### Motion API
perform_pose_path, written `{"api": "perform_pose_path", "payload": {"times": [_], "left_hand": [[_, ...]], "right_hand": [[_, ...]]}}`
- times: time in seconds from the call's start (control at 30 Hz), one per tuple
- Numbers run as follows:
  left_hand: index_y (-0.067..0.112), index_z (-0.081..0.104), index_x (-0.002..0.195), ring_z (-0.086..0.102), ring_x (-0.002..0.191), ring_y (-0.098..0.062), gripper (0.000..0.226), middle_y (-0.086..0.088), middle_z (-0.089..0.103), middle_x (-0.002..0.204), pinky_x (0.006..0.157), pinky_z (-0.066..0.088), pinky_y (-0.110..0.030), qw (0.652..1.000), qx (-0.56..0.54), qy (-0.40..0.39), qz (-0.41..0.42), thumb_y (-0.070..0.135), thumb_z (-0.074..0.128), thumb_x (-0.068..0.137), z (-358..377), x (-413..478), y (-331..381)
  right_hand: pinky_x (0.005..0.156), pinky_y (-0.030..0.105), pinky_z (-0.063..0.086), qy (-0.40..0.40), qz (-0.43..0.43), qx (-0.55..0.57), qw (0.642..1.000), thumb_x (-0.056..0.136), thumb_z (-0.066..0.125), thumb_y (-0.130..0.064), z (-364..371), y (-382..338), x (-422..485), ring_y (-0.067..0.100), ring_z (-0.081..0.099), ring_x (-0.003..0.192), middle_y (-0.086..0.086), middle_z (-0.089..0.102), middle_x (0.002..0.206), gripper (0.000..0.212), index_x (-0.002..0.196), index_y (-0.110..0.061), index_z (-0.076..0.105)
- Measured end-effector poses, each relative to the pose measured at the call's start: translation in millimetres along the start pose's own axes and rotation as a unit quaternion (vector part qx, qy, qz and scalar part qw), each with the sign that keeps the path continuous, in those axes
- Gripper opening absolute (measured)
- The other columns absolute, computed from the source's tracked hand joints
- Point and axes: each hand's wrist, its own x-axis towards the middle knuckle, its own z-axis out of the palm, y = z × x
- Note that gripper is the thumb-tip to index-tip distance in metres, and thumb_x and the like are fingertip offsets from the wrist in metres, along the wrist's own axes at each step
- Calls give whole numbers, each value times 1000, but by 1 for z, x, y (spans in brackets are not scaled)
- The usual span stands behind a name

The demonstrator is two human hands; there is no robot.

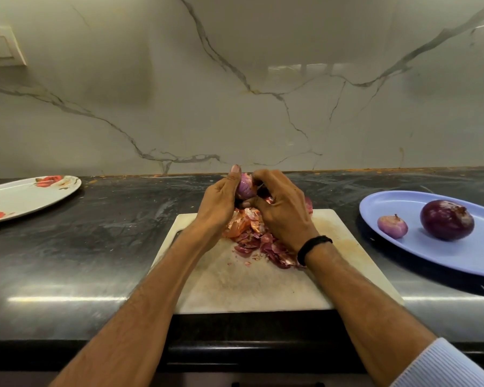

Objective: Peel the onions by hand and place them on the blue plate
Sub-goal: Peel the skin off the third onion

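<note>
- Onions counted: three. One held onion [245, 187] between the hands; two on the blue plate [430, 261].
- Plates counted: two. Blue plate at right on the black countertop [81, 233]; white plate with red flower print [23, 199] at far left, well apart from the hands.
- Cutting boards counted: one, a pale cutting board [249, 286] at centre, reaching to the near edge of the countertop.
- Held onion: light purple, raised above the far end of the cutting board, directly over the pile of onion skins [252, 233].
- Left hand [221, 196]: clamped on the left side of the held onion, fingers curled round it, thumb pointing up.
- Right hand [280, 210]: fingers bent against the right side of the held onion, fingertips pinching at its surface; black wristband [313, 245] on the wrist.
- On the blue plate: small peeled onion [392, 226] at left, large dark-purple onion [447, 220] just beside it at right, not touching; both well apart from the hands.
- Pile of onion skins: orange and red-purple scraps heaped on the far half of the cutting board, below both hands.
- Striped sleeve [444, 364] at near right, pushed back on the right arm.
- Veined marble wall [263, 79] behind the countertop.
</note>
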Motion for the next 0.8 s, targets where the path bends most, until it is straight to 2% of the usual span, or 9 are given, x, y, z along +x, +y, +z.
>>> {"api": "perform_pose_path", "payload": {"times": [0.13, 0.33, 0.4, 0.5, 0.57, 0.67, 0.8], "left_hand": [[6, 67, 92, 53, 45, 2, 58, 9, 62, 54, 48, 41, -12, 1000, -18, 3, 0, 53, 37, 105, -1, 3, -1], [10, 64, 86, 54, 46, 1, 53, 11, 60, 52, 49, 42, -11, 999, -23, 8, 24, 52, 37, 105, 2, 3, 0], [11, 65, 86, 53, 48, 1, 54, 11, 60, 54, 51, 43, -13, 999, -17, 9, 28, 54, 38, 104, 1, 4, -2], [13, 68, 87, 57, 57, -4, 55, 7, 66, 63, 57, 46, -18, 999, 8, 28, 33, 57, 39, 103, -2, 8, -5], [13, 69, 89, 59, 63, -8, 56, 2, 70, 71, 64, 50, -22, 998, 24, 30, 40, 58, 39, 103, -4, 10, -7], [10, 69, 94, 59, 72, -17, 59, -10, 68, 82, 75, 50, -35, 997, 42, 27, 51, 61, 40, 101, -5, 12, -9], [13, 67, 92, 58, 67, -11, 53, -7, 66, 80, 71, 51, -28, 997, 51, 20, 59, 57, 39, 103, -4, 9, -7]], "right_hand": [[67, 15, 44, 14, 3, -21, 1000, 91, 69, -16, 5, 2, -1, 8, 48, 76, 1, 55, 91, 14, 91, -8, 58], [77, 18, 53, 22, 11, 16, 1000, 91, 70, -15, 6, -3, 2, 16, 58, 89, 8, 55, 107, 31, 117, -8, 54], [79, 16, 53, 22, 6, 18, 1000, 93, 68, -16, 4, -5, 2, 14, 58, 91, 7, 56, 108, 31, 120, -9, 55], [81, 17, 52, 43, 9, 10, 999, 96, 62, -14, 4, -3, 4, 12, 58, 94, 5, 60, 109, 23, 119, -9, 59], [81, 11, 47, 58, 4, -11, 998, 96, 60, -6, 4, -1, 4, 9, 56, 92, 6, 61, 106, 19, 115, -7, 61], [77, 4, 40, 57, -8, -37, 998, 96, 58, -2, 4, 2, 3, 5, 49, 86, 8, 60, 99, 12, 106, -4, 64], [73, 4, 39, 54, -5, -54, 997, 94, 56, 4, 5, 2, 2, 6, 47, 82, 7, 57, 96, 14, 102, -5, 64]]}}
